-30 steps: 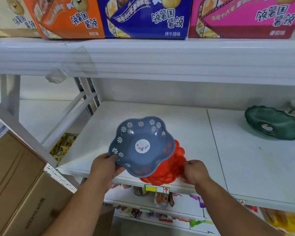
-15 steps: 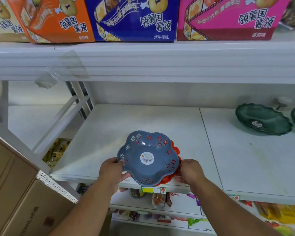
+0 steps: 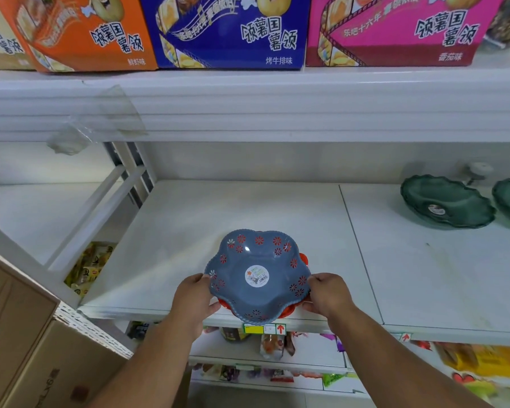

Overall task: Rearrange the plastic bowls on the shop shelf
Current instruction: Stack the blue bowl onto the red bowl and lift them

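With both hands closed on its rim, left hand (image 3: 193,298) and right hand (image 3: 327,293), you have lowered the blue bowl (image 3: 258,275) from its earlier tilt into the red bowl (image 3: 305,258) (now barely showing) at the shelf (image 3: 424,290) front edge, so the pair looks nested.

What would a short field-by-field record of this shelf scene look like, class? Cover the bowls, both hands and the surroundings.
held stack: blue bowl nested over a red bowl, at the shelf's front edge
left hand: grip on the stack's left rim
right hand: grip on the stack's right rim
other bowls: two green bowls at the far right of the shelf
above: snack cartons in orange, blue and pink
lower left: cardboard box
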`<state>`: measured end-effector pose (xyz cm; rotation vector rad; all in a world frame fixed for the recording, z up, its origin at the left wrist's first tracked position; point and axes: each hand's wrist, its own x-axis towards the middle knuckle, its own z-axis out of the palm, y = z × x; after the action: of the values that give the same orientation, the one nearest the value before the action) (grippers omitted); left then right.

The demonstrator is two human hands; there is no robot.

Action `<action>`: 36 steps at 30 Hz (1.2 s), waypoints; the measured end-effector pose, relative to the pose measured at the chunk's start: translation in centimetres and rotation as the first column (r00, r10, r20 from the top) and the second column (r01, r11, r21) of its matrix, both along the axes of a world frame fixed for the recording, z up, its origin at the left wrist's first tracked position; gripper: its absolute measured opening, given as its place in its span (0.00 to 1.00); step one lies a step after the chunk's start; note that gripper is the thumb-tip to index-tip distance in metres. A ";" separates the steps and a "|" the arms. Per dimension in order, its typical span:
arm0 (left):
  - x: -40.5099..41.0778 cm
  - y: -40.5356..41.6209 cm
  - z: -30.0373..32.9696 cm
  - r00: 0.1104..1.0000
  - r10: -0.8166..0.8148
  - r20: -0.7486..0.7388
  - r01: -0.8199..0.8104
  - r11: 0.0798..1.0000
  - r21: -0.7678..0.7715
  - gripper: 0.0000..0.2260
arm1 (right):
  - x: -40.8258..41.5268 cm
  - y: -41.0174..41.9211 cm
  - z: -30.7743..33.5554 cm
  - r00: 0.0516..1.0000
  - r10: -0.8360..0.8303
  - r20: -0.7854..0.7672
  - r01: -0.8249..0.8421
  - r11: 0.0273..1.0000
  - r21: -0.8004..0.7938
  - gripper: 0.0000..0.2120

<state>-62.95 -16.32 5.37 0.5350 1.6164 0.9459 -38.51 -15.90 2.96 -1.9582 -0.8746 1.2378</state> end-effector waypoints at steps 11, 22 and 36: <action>1.2 0.3 0.7 0.996 -0.057 0.073 0.047 0.990 0.137 0.07 | 0.5 -0.7 0.9 0.998 -0.052 0.028 0.052 0.998 0.022 0.13; 7.4 1.4 2.4 0.978 -0.183 0.105 0.157 0.963 0.218 0.07 | 6.9 -1.8 3.4 0.978 -0.203 -0.038 0.206 0.973 0.105 0.07; 24.1 -0.4 3.0 0.950 -0.278 0.141 0.241 0.942 0.233 0.08 | 23.7 -6.0 4.5 0.936 -0.322 -0.143 0.342 0.928 0.147 0.07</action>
<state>-38.82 -16.72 8.37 0.7743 1.2600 0.9425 -14.84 -21.88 7.42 -1.7873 -0.5403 1.0304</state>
